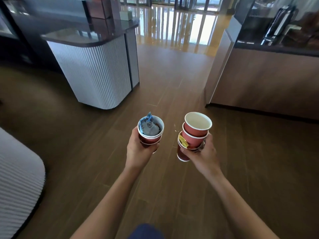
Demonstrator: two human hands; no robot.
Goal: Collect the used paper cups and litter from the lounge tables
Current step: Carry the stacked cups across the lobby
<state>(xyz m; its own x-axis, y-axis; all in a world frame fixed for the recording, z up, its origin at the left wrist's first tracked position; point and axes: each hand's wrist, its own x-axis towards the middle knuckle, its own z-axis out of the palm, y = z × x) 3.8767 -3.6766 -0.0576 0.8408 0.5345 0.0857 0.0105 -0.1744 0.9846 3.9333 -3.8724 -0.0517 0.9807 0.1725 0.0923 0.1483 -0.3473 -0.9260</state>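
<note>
My left hand (139,152) grips nested red paper cups (149,139) from below, held upright over the wooden floor. A crumpled blue and white wrapper (148,126) sticks out of the top cup. My right hand (203,153) holds another stack of red paper cups (196,133); the top one is empty with a white inside. A lower cup (182,155) in that stack tilts to the left, and a yellow wrapper (183,141) is wedged between the cups beside my thumb.
A white ribbed counter with a dark top (96,71) stands ahead on the left. A tan cabinet (259,78) with a dark shelf stands ahead on the right. Wooden floor (172,80) runs between them towards bright windows. Another ribbed white unit (19,178) is at my lower left.
</note>
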